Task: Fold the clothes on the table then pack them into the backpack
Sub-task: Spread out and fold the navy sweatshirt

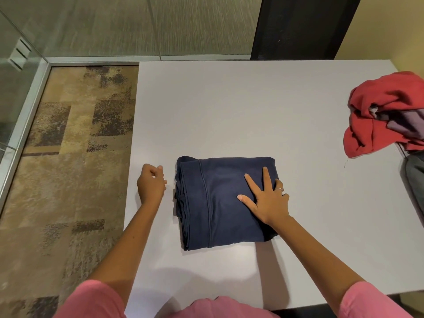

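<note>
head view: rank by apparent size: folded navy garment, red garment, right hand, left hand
1. Folded navy garment, clearly largest.
2. Red garment, crumpled and cut off by the frame edge, so its full extent is unknown.
3. Right hand, spread flat on the navy garment.
4. Left hand, loosely curled, so it looks smaller.

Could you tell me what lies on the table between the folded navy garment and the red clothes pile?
Nothing: in the head view, only bare table separates the folded navy garment from the red clothes pile.
</note>
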